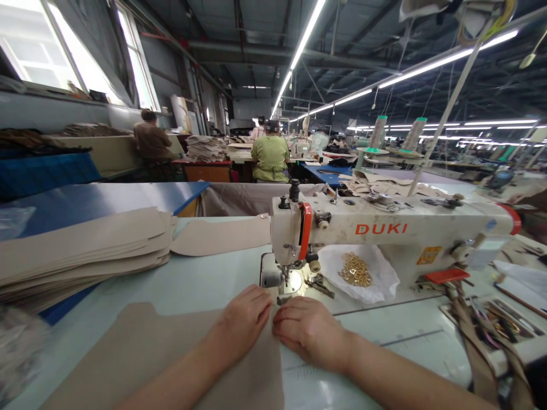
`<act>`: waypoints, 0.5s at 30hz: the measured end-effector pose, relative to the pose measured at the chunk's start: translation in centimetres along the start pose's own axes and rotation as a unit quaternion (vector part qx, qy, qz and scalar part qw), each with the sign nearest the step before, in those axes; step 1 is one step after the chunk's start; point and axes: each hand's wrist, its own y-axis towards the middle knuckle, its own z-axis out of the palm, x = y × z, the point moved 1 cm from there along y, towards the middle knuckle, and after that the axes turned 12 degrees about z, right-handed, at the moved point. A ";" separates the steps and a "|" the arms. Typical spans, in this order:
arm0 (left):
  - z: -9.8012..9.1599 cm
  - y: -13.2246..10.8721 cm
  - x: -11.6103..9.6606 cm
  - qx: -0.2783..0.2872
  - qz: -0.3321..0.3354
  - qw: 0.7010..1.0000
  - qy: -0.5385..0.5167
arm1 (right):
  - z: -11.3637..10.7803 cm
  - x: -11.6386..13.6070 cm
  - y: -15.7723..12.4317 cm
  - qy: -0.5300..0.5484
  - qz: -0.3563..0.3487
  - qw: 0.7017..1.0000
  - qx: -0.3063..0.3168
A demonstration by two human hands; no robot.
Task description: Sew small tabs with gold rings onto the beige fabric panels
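Observation:
A large beige fabric piece (183,341) lies on the pale green table, its upper right corner just in front of the sewing machine's needle area (287,279). My left hand (245,319) rests on that piece near the corner, its fingers closed on the fabric. Facing it, my right hand (310,330) has its fingers curled together at the piece's right edge. The fingertips of both hands are close together below the presser foot. What lies between the fingertips is too small to make out. The machine (384,219) is white with red lettering.
Stacked beige pieces (85,245) lie at the left, and a single piece (222,234) lies behind the table's middle. Gold rings (355,270) sit on white paper under the machine arm. A tool tray (504,324) with straps is at the right. Two seated people are farther back.

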 end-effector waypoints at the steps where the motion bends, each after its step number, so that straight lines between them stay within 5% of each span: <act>1: 0.0 0.0 0.0 -0.003 0.002 1.000 0.001 | 0.0 -0.1 0.0 0.006 0.001 1.000 0.000; 15: 0.6 -0.1 -0.1 0.001 0.007 1.000 0.012 | -0.3 0.1 0.1 0.021 0.018 1.000 -0.002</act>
